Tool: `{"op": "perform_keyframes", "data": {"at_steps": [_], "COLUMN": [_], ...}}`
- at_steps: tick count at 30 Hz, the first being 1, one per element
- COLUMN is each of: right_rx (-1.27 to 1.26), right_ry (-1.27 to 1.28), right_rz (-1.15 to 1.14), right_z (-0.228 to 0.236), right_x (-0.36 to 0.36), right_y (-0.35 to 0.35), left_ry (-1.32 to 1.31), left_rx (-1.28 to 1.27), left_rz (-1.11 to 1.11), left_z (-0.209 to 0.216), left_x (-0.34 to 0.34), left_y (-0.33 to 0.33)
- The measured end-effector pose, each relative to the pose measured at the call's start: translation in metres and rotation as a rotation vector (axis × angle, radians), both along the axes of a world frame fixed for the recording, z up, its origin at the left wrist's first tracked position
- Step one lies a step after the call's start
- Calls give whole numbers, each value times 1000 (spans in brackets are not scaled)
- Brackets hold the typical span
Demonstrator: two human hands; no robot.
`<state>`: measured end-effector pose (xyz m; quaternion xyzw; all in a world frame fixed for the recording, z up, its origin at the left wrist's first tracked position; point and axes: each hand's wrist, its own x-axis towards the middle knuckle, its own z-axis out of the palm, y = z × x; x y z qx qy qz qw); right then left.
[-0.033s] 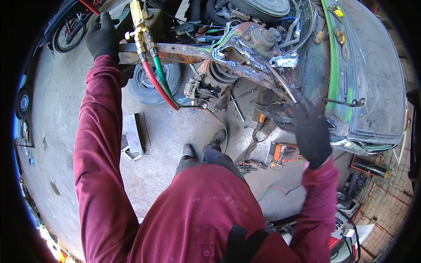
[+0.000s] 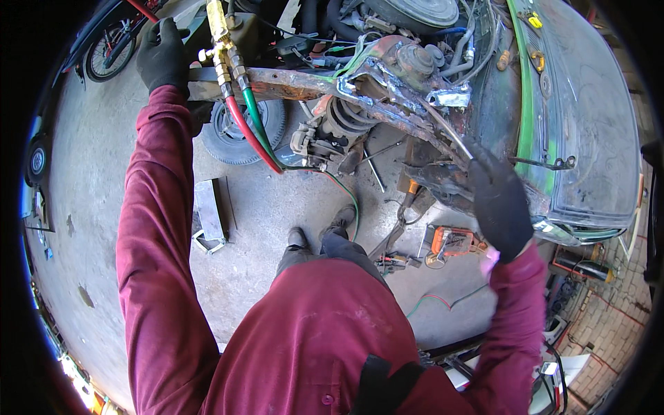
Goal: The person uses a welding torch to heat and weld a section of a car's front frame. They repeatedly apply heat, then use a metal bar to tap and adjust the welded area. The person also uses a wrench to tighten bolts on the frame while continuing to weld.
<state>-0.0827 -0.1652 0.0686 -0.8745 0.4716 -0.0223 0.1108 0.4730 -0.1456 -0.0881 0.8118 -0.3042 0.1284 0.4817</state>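
Note:
My right hand (image 2: 499, 207), in a dark glove, is closed around the near end of a thin metal bar (image 2: 446, 128). The bar's far end reaches the cut, ragged inner fender metal (image 2: 394, 90) of a car. At the upper left my gloved left hand (image 2: 163, 57) is curled beside the end of the rusty front rail (image 2: 277, 84). A thin red rod (image 2: 141, 10) meets its top; whether the fingers hold it I cannot tell. Right of that hand, a brass gas torch (image 2: 220, 45) with red and green hoses (image 2: 243, 124) hangs over the rail.
Below the rail are a coil spring (image 2: 349, 114) and a loose wheel (image 2: 242, 131). An orange-handled tool (image 2: 413, 187) and an orange case (image 2: 453, 241) lie on the floor. A metal box (image 2: 209, 209) stands at left. Yellow tools (image 2: 535, 59) rest by the windshield (image 2: 595, 124).
My right hand and forearm have shifted slightly right, and the near end of the metal bar has moved with them. My left hand has hardly moved.

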Motion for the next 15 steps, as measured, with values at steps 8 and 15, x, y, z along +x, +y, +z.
{"op": "perform_keyframes", "data": {"at_steps": [8, 15], "right_rx": [287, 194], "right_ry": [293, 129], "right_rz": [261, 138], "right_z": [78, 38], "right_x": [22, -19], "right_y": [-125, -69], "left_ry": [138, 283], "left_rx": [-33, -77], "left_rz": [1, 7], "left_z": [3, 13], "left_x": [5, -7], "left_y": [-3, -5]}}
